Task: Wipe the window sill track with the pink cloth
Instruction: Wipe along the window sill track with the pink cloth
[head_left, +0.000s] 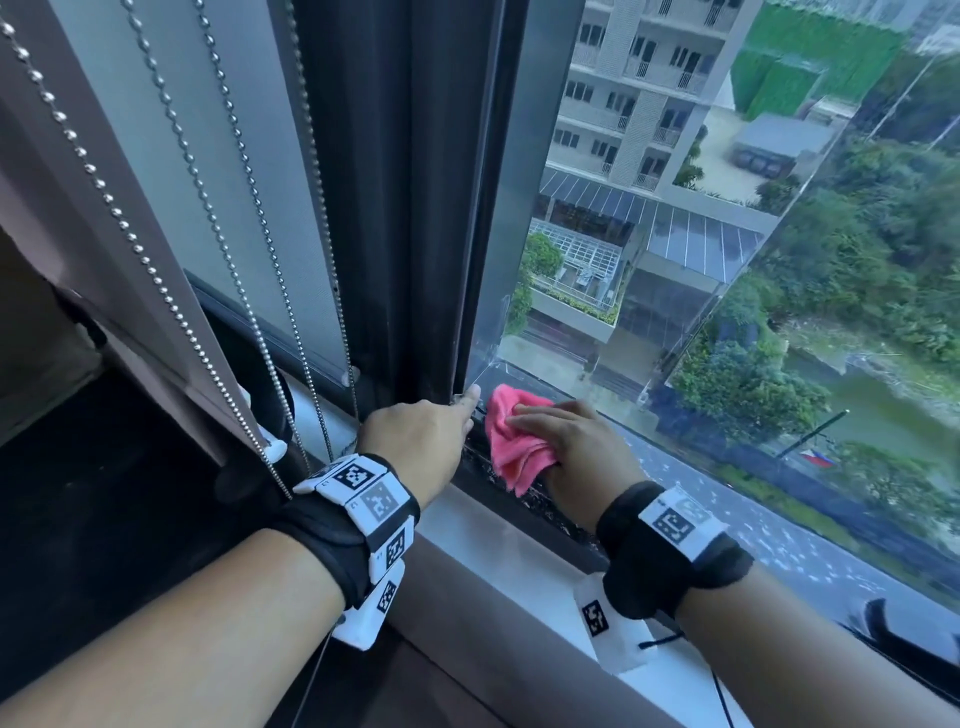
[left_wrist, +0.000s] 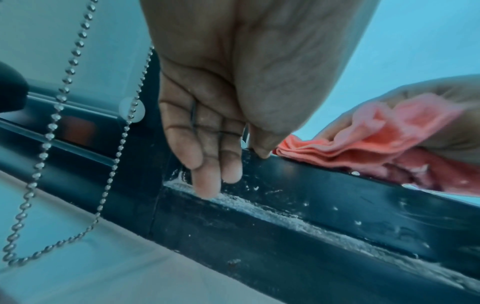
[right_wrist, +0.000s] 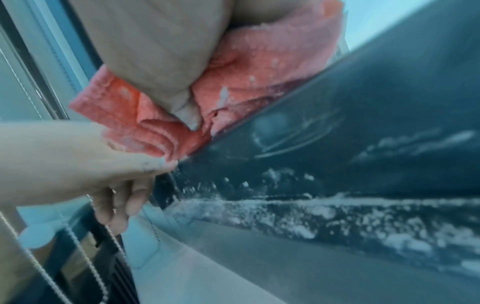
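Note:
The pink cloth (head_left: 511, 441) lies bunched on the dark window track (head_left: 543, 508), close to the corner by the upright frame. My right hand (head_left: 576, 441) grips it, fingers laid over the top and thumb dug into the folds (right_wrist: 182, 107). In the right wrist view the cloth (right_wrist: 259, 67) carries white specks. My left hand (head_left: 426, 431) is just left of it, with straight fingers (left_wrist: 207, 185) touching the dusty track (left_wrist: 324, 205) and one fingertip at the frame corner. White dust lines the track's groove (right_wrist: 337, 205). The cloth (left_wrist: 363, 139) sits on the rail's upper edge.
A dark upright window frame (head_left: 415, 208) rises behind my left hand. Bead chains (head_left: 218, 234) and a roller blind (head_left: 130, 182) hang to the left. A pale sill (head_left: 493, 545) runs under both wrists. The glass pane (head_left: 727, 260) bounds the far side, and a black part (head_left: 878, 618) sits on the track at the right.

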